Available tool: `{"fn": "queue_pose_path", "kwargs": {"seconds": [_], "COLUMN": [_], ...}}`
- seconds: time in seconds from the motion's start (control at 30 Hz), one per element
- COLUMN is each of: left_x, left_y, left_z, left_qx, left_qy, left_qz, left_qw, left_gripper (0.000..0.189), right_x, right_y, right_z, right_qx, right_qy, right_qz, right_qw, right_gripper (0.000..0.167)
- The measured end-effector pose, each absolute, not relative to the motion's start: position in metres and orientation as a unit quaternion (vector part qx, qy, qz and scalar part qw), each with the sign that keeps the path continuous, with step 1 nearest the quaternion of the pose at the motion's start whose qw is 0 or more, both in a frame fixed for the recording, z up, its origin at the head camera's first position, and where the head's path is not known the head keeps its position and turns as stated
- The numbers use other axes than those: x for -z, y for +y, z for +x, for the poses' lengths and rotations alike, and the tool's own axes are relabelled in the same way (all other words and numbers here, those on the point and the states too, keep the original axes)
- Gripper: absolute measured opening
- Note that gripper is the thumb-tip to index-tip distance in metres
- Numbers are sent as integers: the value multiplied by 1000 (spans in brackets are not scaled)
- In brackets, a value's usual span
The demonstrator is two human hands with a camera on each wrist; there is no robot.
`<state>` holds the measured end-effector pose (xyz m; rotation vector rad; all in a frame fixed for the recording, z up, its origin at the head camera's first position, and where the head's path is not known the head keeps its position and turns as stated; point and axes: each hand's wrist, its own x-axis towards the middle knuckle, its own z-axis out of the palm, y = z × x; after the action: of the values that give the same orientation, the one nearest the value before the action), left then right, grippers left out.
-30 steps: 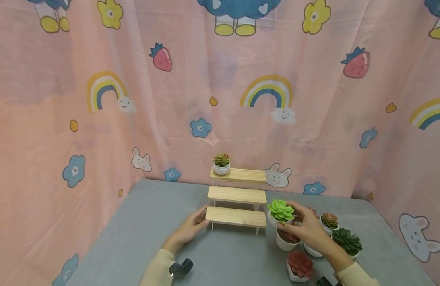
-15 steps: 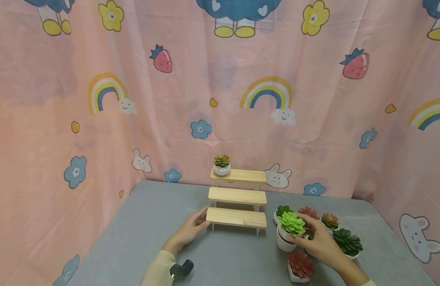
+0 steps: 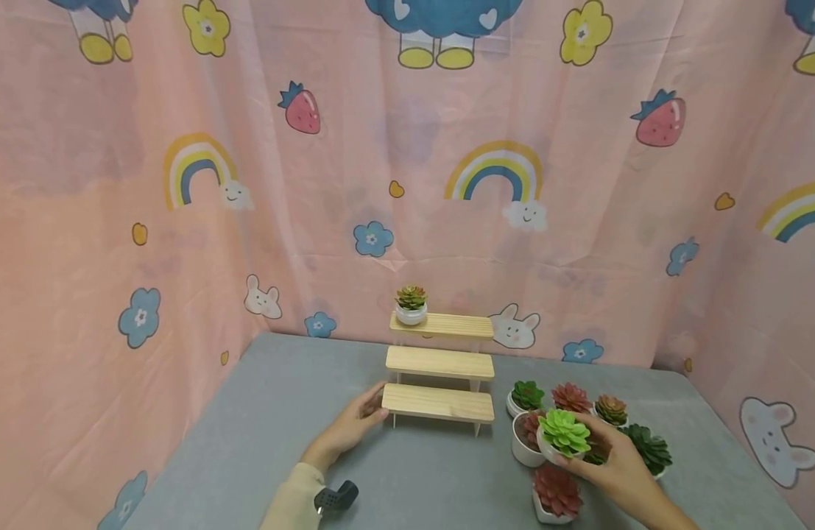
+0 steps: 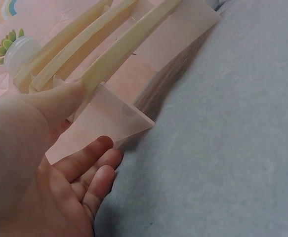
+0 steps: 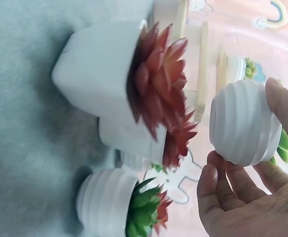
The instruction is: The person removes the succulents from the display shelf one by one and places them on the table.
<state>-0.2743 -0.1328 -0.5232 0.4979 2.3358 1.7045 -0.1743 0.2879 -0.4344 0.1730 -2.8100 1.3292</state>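
Note:
My right hand holds a small white ribbed pot with a light green artificial succulent. Thumb and fingers are around the pot, which is lifted above the other pots. My left hand is at the left end of the three-tier wooden display stand. Its thumb lies at the end of the lowest board, the index finger is mostly hidden, and the other fingers curl loosely beside the clear side panel. A potted succulent sits at the left of the top tier.
Several potted succulents stand on the grey table at the right: a red one in a square pot in front, a reddish one in a round pot, a dark green one and others behind. A patterned pink curtain hangs behind.
My right hand has carried the light green succulent right and toward me, from beside the stand to over the group of pots. The left hand has stayed at the stand.

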Motion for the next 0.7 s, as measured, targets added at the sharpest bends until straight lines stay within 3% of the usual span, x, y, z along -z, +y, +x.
{"fn": "queue_pose_path", "kwargs": {"seconds": [0.4, 0.7], "left_x": [519, 522], "left_y": [-131, -132], "left_z": [-273, -274], "left_qx": [-578, -580], "left_qy": [793, 792], "left_qz": [161, 158], "left_qw": [100, 107], "left_gripper": [67, 68], "right_x": [452, 459], "right_y": [314, 331], "right_z": [-163, -159], "right_qx": [-392, -390], "right_qy": [-920, -920], "right_qz": [16, -14], "right_qw": [5, -46], "right_gripper": [73, 78]}}
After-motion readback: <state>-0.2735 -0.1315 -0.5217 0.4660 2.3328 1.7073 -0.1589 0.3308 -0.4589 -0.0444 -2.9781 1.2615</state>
